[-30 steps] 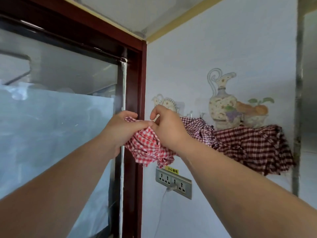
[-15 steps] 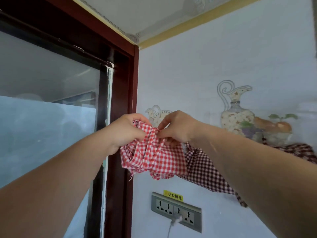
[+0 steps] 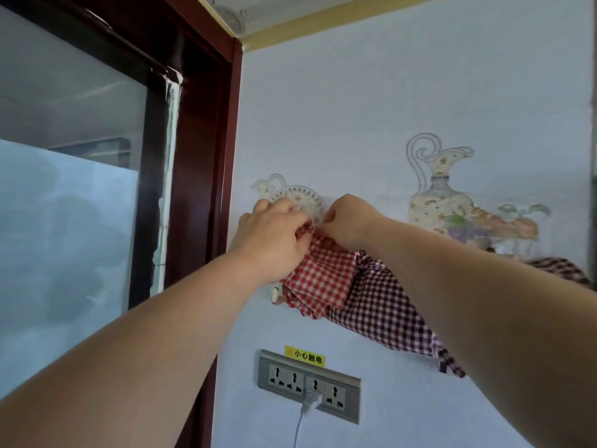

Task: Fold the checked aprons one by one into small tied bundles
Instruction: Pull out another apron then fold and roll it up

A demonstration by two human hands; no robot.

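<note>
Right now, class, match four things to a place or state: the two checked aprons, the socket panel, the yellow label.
1 red checked apron
2 dark checked apron
3 socket panel
4 yellow label

a stuck above the sockets
b pinched by left hand and right hand
c holds a white plug
d hangs right of the red one

Pairs: 1-b, 2-d, 3-c, 4-a

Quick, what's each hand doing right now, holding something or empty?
Left hand: grips the red checked apron near its top.
Right hand: pinches the top of the same apron.
</note>
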